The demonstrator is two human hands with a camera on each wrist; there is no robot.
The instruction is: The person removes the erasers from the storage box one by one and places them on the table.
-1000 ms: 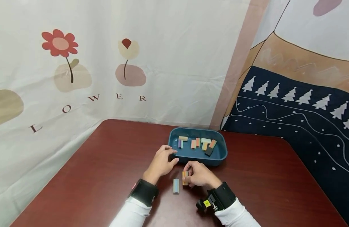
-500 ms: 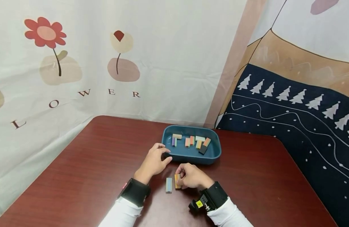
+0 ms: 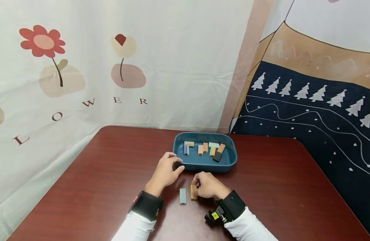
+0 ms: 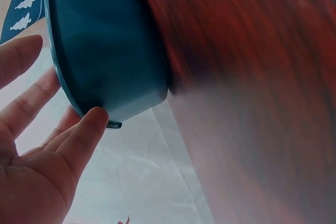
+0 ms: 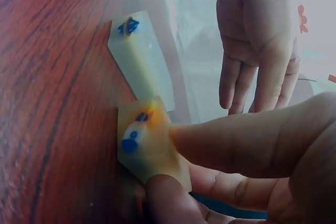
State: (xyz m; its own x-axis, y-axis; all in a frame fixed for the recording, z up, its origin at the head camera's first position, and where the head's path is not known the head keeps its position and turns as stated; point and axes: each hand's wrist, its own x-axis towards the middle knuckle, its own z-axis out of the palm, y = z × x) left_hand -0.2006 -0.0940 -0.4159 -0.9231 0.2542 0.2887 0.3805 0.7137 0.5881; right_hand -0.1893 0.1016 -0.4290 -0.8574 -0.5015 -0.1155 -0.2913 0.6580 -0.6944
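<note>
My left hand is at the near left corner of a dark blue plastic bin, its fingers mostly straight. In the left wrist view the thumb and fingertips are at the bin's rim. My right hand pinches a small yellow block between thumb and fingers on the table in front of the bin. Blue printed figures mark the end of that yellow block in the right wrist view. Just left of it lies a pale blue block, whose end also has a blue print.
Inside the bin lie several small coloured blocks, among them a black block and an orange block. The bin stands near the far edge of the reddish-brown table. Behind it hangs a printed cloth.
The camera view has shifted slightly. Both hands hold nearly the same places; the right hand still pinches the yellow block, which appears turned a little.
</note>
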